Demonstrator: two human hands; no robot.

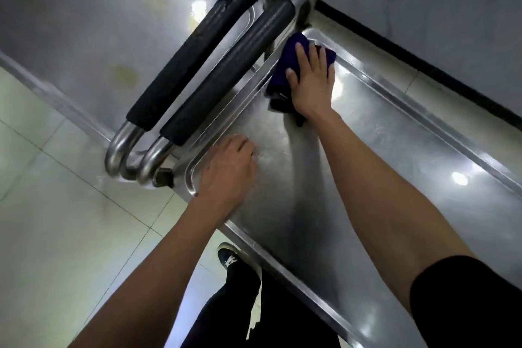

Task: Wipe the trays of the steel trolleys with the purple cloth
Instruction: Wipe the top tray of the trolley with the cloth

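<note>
From the head view, the right hand (pixel 310 79) presses flat, fingers straight, on the purple cloth (pixel 285 65) in the tray's (pixel 395 150) far corner beside the handle (pixel 223 76). The left hand (pixel 228 169), loosely curled and holding nothing, rests near the tray's left rim; bare steel lies open to the right.

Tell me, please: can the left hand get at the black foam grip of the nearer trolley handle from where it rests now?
Probably yes. The left hand rests on the tray near its corner, and the nearer handle grip runs just beyond the rim with nothing between them.
</note>
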